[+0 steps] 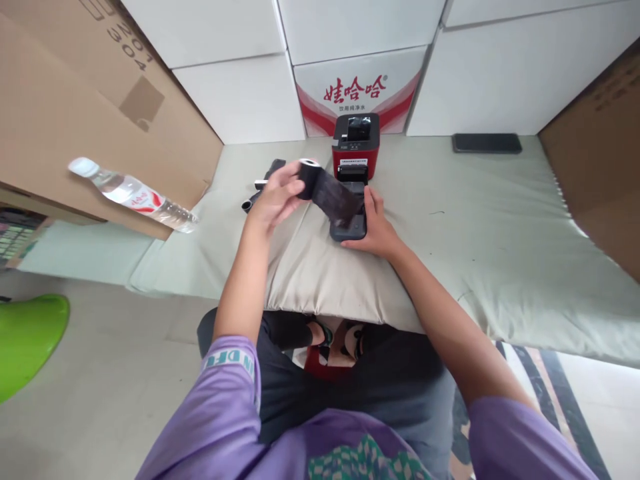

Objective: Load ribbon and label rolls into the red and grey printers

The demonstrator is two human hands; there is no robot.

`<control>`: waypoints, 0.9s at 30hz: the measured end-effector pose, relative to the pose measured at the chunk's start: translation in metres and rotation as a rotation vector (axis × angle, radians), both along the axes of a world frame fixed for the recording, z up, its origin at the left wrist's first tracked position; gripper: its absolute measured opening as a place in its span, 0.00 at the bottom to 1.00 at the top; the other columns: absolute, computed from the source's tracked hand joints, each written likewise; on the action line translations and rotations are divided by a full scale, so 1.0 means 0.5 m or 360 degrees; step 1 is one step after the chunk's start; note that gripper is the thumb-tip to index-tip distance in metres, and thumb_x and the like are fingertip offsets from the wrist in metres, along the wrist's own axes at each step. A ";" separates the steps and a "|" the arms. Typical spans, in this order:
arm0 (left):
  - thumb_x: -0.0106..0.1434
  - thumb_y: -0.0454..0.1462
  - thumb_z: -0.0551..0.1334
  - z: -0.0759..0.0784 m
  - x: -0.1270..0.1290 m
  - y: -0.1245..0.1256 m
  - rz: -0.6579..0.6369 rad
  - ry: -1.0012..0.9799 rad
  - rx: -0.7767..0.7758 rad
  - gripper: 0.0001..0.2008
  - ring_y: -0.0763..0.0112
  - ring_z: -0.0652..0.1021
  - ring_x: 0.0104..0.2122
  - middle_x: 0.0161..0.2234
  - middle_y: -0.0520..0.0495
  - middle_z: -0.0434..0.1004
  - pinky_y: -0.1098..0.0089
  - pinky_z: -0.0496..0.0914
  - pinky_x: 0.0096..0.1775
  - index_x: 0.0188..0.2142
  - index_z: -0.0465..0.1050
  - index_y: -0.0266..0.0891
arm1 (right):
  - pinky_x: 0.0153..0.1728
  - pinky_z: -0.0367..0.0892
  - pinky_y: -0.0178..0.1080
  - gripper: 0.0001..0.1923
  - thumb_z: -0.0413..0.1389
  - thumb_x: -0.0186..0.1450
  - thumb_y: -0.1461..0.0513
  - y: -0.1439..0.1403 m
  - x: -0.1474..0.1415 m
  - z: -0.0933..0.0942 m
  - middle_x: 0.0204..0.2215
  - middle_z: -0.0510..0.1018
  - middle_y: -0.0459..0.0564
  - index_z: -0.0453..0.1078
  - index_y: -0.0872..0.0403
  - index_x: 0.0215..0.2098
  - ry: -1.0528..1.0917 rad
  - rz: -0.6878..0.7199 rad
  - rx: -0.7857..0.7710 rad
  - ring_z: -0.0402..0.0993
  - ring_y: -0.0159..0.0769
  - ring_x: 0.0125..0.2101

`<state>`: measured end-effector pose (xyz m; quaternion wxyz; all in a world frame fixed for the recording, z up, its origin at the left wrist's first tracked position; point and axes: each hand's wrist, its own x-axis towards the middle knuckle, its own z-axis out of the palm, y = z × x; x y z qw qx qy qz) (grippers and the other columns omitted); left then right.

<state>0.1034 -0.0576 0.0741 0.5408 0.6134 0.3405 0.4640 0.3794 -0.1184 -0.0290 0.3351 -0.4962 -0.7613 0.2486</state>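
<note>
My left hand (280, 197) is closed around a roll of black ribbon (311, 179) with a white core, held up over the covered surface. A dark, thin strip of ribbon film (337, 200) runs from the roll down to the right. My right hand (376, 227) grips the right side of a black printer cover (349, 232), its thumb along the front edge. That cover lies in front of a red and black label printer (356, 143); how the two join is partly hidden. Beyond my left hand are black rolls (247, 205), partly covered by it.
White boxes (357, 90) stand stacked along the back. A clear water bottle (135, 193) is at the left, by a cardboard box (100, 100). A black phone-like slab (487, 143) lies back right, near another cardboard box (600, 147). A green stool (30, 340) is at lower left.
</note>
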 end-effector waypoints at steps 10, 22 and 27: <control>0.60 0.35 0.73 -0.027 0.154 0.046 -0.0219 0.1506 0.0719 0.15 0.44 0.76 0.59 0.50 0.42 0.85 0.42 0.61 0.66 0.48 0.89 0.46 | 0.72 0.61 0.72 0.84 0.77 0.48 0.40 0.002 0.004 -0.005 0.81 0.35 0.66 0.22 0.44 0.82 0.0105 0.0030 -0.0004 0.39 0.71 0.81; 0.78 0.51 0.51 -0.034 0.132 0.009 -0.0193 0.1465 0.0538 0.26 0.50 0.73 0.60 0.54 0.43 0.85 0.43 0.56 0.66 0.48 0.87 0.45 | 0.80 0.43 0.67 0.75 0.64 0.55 0.30 0.039 0.037 -0.017 0.84 0.34 0.48 0.18 0.36 0.81 0.0875 0.0075 -0.0302 0.40 0.58 0.82; 0.66 0.52 0.69 -0.061 0.102 -0.002 -0.0281 0.1291 0.0839 0.16 0.52 0.76 0.55 0.50 0.44 0.84 0.45 0.59 0.64 0.45 0.88 0.47 | 0.81 0.38 0.64 0.80 0.67 0.48 0.30 0.065 0.043 -0.020 0.84 0.39 0.45 0.20 0.33 0.81 0.1162 0.0063 -0.0448 0.38 0.53 0.83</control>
